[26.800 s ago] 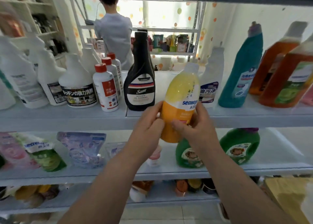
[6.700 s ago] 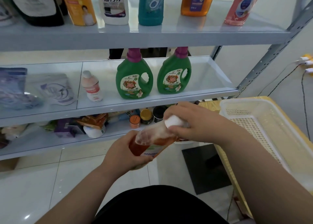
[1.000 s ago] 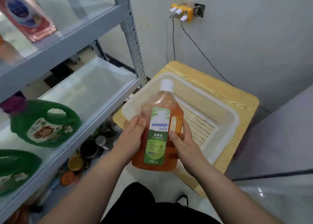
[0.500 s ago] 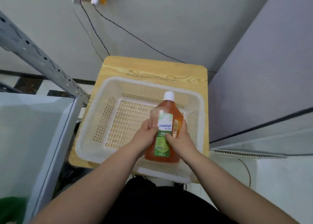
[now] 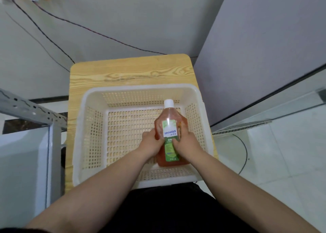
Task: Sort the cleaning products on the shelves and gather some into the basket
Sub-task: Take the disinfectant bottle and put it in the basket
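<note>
Looking down from the head camera, both arms reach into a white slotted basket (image 5: 79, 127) that sits on a small wooden table (image 5: 130, 72). Between the hands is an orange bottle (image 5: 176, 160), low in the near right part of the basket, white cap (image 5: 168, 103) pointing away from the person. Whether it already rests on the basket floor cannot be told from this angle.

The left hand (image 5: 152, 142) grips the bottle's left flank and the right hand (image 5: 187, 142) grips its right flank. The fingers of each curl round behind the body and both thumbs press on the front of the label (image 5: 169, 127), nearly meeting in the middle.

The bottle looks like clear, stiff plastic, filled with amber liquid almost up to the shoulder, so it is probably fairly heavy for its size. It is likely to keep its shape under a squeeze. The smooth walls and glossy label could be slippery, so a grip across the broad flat body, as now, seems safer than one at the thin neck. The cap appears closed, so a leak seems unlikely if the bottle is laid flat.

On the label, "seaways" reads in blue on the white upper panel, with small characters just beneath. The green lower panel carries more characters and fine print, partly under the thumbs and too small to read.

To the left stands a grey metal shelf post (image 5: 31, 109). Dark cables (image 5: 88, 28) run across the wall behind.
</note>
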Tool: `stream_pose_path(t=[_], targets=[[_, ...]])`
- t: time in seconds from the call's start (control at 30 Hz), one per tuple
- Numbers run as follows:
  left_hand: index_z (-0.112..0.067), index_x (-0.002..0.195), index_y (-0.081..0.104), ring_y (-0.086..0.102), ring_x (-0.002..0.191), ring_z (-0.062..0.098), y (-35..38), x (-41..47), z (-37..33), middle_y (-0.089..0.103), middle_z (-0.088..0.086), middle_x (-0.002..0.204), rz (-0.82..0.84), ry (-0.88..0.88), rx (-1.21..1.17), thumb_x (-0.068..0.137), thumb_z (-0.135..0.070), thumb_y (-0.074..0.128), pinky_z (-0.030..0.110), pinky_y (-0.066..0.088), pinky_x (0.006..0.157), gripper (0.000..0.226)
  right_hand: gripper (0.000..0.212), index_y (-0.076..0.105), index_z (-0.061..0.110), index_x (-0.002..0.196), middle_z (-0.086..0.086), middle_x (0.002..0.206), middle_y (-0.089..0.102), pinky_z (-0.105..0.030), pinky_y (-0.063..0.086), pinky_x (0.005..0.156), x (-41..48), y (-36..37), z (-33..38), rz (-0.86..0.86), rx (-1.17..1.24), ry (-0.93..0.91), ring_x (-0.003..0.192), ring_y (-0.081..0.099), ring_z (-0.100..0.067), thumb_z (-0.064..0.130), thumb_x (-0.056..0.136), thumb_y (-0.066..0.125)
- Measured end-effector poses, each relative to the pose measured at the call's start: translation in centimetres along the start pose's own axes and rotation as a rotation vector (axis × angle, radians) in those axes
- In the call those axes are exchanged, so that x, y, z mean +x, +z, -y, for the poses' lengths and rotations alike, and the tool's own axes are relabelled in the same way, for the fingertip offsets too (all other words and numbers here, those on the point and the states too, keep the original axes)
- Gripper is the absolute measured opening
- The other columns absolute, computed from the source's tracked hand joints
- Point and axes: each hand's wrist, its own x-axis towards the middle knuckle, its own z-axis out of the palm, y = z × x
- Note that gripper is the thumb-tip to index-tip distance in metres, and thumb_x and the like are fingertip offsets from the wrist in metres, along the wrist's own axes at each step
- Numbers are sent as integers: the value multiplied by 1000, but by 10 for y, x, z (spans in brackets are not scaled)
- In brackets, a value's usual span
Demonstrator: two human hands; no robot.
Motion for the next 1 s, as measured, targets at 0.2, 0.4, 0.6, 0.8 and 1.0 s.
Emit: stream_pose_path(t=[0.2, 0.4, 0.6, 0.8, 1.0], targets=[[-22, 158, 33, 46, 134, 27, -56, -4, 20, 39, 11, 151, -199, 221, 636, 101, -34, 52, 40, 38, 115, 62, 62, 32, 20, 159, -14, 163, 28, -44, 29, 121, -20, -11, -20, -116, -400, -318, 152, 25, -37, 26, 100, 54], [-12, 160, 30, 9, 157, 37, -147, -52, 72, 26, 18, 166, -475, 243, 1128, 93, -54, 58, 45, -15, 124, 84, 78, 34, 21, 160, -20, 170, 16, -59, 8, 124, -27, -44, -41, -301, -700, -387, 158, 4, -38, 61, 94, 21], [-16, 150, 50, 17, 156, 28, -147, -77, 88, 39, 11, 161, -448, 173, 1112, 88, -52, 38, 41, -20, 122, 72, 66, 34, 17, 160, -19, 170, 12, -46, 6, 127, -10, -50, -42, -317, -646, -412, 158, -5, -36, 36, 98, 45], [-21, 146, 54, 29, 152, 23, -142, -67, 82, 50, 2, 154, -507, 135, 1056, 93, -48, 57, 54, 0, 124, 60, 68, 25, 25, 162, -10, 172, -4, -46, 33, 119, 19, -65, -31, -267, -661, -422, 157, -17, -30, 30, 99, 51], [-24, 130, 66, 54, 130, 21, -135, -67, 74, 67, -4, 126, -526, 109, 1083, 90, -46, 61, 61, 9, 122, 45, 68, 36, 23, 157, -13, 172, 7, -52, 37, 116, 24, -75, -24, -248, -680, -454, 157, -15, -33, 49, 95, 36]])
